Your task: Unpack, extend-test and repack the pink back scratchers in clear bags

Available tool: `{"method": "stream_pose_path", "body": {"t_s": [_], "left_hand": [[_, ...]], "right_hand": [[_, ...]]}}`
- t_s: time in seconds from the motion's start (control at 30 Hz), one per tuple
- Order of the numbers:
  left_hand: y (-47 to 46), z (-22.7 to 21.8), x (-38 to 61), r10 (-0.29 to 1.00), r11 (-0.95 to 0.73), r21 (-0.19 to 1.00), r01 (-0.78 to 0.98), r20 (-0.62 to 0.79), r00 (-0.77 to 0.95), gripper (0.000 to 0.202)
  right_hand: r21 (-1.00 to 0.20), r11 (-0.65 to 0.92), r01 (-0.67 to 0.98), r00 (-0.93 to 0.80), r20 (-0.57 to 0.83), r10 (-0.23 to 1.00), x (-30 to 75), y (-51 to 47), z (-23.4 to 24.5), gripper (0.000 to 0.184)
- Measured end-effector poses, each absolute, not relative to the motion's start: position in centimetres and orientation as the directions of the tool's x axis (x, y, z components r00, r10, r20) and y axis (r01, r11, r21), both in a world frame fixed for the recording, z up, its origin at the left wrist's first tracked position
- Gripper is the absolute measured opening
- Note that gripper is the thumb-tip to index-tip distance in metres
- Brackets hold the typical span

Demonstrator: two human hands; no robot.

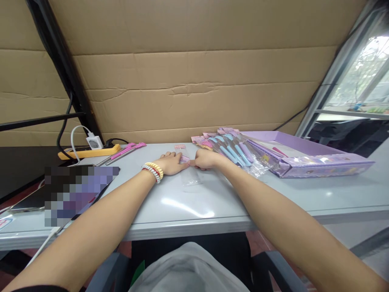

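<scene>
A clear plastic bag (191, 178) with a pink header strip lies flat on the grey table, between and under my hands. My left hand (170, 163) rests palm down on the bag's left side, fingers stretched out. Beside it my right hand (206, 159) is closed, with one digit pointing left and pressing at the bag near my left thumb. A small purple piece (184, 159) shows between the hands; its kind is unclear. Just right of my right hand, several bagged items with blue and purple handles (234, 152) lie fanned out under pink headers.
A purple patterned open box (322, 165) stands at the right. On the left are a yellow power strip (88, 152) with a white charger (95, 141), pink-ended metal rods (129, 150) and a partly pixelated device (82, 190). Cardboard (194, 73) closes off the back.
</scene>
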State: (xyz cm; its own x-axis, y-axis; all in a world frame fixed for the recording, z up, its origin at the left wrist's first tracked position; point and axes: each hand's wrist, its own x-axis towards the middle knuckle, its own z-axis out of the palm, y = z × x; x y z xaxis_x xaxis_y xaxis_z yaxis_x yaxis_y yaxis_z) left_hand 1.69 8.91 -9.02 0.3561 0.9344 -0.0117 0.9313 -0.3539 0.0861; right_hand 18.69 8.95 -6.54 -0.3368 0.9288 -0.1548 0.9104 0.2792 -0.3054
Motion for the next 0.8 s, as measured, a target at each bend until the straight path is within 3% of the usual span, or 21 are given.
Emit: {"method": "stream_pose_path", "body": {"t_s": [0.1,0.23,0.47,0.67,0.73,0.8], "left_hand": [[8.55,-9.01,2.26,0.943,-0.33,0.07,0.941,-0.018,0.332,0.078],[8.38,-8.86,2.51,0.947,-0.319,0.061,0.946,-0.03,0.321,0.078],[8.49,-8.78,2.58,0.95,-0.305,0.059,0.951,-0.046,0.308,0.079],[8.42,-8.85,2.58,0.951,-0.305,0.051,0.951,-0.036,0.307,0.079],[8.59,-8.84,2.4,0.952,-0.304,0.064,0.95,-0.027,0.306,0.079],[8.89,-8.75,2.06,0.959,-0.28,0.123,0.952,-0.008,0.283,0.081]], "right_hand": [[-0.421,0.227,0.878,-0.325,-0.176,0.929,18.44,8.85,-6.66,0.024],[-0.481,0.171,0.86,-0.301,-0.207,0.931,18.32,8.57,-6.6,0.021],[-0.328,0.188,0.926,-0.255,-0.174,0.951,18.11,8.58,-6.47,0.019],[-0.317,0.203,0.927,-0.275,-0.2,0.94,17.94,8.63,-6.64,0.016],[-0.294,0.245,0.924,-0.295,-0.142,0.945,18.07,8.73,-6.82,0.019],[-0.288,0.352,0.891,-0.353,0.05,0.934,18.27,8.8,-6.99,0.022]]}}
